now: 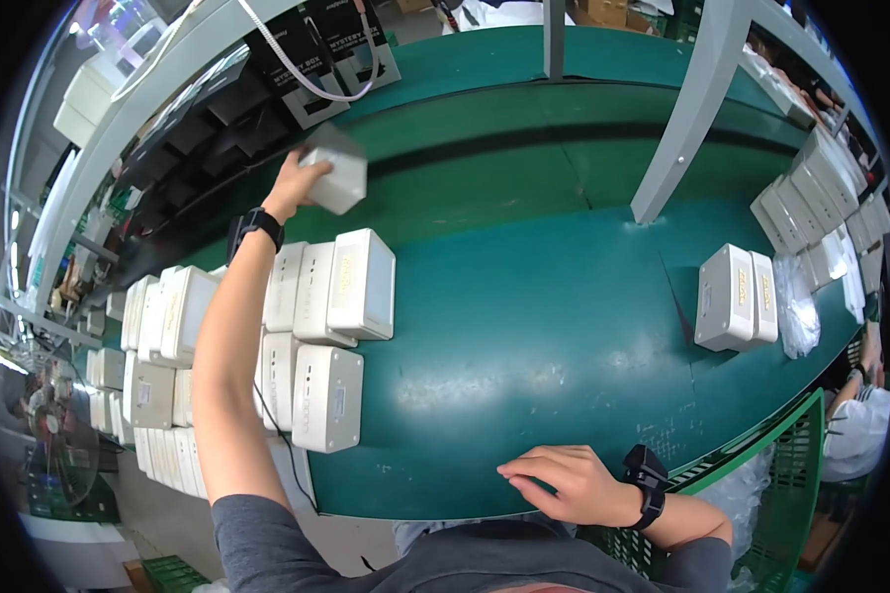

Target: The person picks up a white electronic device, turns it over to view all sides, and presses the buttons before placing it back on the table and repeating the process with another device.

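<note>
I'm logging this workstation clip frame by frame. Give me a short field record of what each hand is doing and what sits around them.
left hand: raised over the far side of the bench, gripping a white box, which is blurred
right hand: empty, palm down, resting flat on the near edge of the green bench
wrists: a black band on each
white box rows: lined up on the bench under the left forearm
pair of white boxes: side by side at the right, apart from both hands
green crate: beside the right arm
</note>
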A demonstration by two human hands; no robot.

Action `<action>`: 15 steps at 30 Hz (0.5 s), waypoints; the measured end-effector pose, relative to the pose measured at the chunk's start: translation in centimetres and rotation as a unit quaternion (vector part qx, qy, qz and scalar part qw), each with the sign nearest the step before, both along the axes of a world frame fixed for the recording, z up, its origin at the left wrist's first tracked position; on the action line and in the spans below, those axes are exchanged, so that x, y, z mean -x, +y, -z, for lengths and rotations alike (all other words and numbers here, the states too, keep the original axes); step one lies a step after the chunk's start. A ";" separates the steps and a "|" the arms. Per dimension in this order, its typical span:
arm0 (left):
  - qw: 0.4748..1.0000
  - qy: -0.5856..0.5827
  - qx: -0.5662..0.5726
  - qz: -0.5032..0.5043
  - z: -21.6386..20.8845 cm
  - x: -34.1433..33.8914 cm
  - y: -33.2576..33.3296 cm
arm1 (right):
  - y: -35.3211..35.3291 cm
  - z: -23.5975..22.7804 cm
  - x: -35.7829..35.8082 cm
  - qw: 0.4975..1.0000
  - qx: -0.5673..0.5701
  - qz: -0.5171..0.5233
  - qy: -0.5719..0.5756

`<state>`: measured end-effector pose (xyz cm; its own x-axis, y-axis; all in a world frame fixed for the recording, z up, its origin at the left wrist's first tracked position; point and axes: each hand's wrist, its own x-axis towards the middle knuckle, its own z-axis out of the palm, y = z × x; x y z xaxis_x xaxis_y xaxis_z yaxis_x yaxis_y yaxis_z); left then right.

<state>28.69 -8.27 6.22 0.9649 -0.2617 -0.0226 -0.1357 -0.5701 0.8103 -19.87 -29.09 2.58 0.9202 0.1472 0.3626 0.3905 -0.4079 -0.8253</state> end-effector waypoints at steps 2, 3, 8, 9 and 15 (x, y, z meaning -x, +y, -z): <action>0.994 0.016 0.064 0.091 -3.2 5.6 -2.5 | -0.1 -0.1 0.6 1.000 -0.006 0.003 -0.005; 0.987 0.026 0.086 0.130 -4.5 9.1 -3.1 | -0.2 -0.1 0.8 1.000 -0.008 -0.009 -0.006; 0.952 -0.026 0.109 0.286 -4.7 26.2 -2.9 | -0.3 -1.1 1.1 0.998 -0.034 -0.031 -0.032; 0.949 -0.010 0.115 0.294 -4.2 29.3 -2.8 | -0.4 -1.3 1.2 0.998 -0.045 -0.028 -0.044; 0.958 0.044 0.030 0.281 1.6 40.0 1.2 | -2.1 -2.6 1.7 0.992 -0.108 0.050 -0.043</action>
